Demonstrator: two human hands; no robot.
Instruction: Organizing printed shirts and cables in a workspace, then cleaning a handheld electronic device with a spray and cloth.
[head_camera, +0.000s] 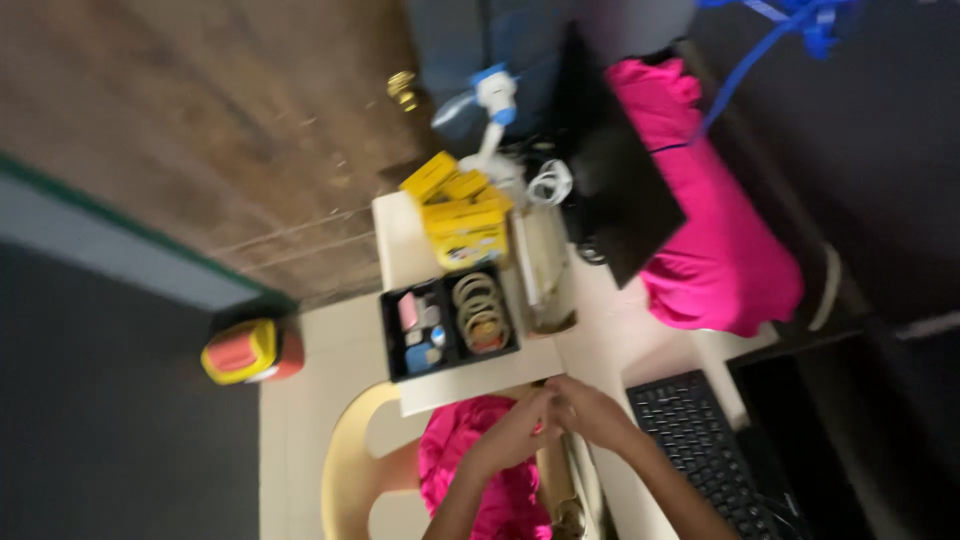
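Meeting over pink cloth (480, 450): left hand (515, 432), right hand (590, 410) (grip blurred).

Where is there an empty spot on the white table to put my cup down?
Bare white tabletop shows between the black keyboard, the pink cloth bundle and the black organizer tray. A thin strip runs along the tray's front edge, near the two hands. The back is crowded: yellow boxes, a glass jar, cables.
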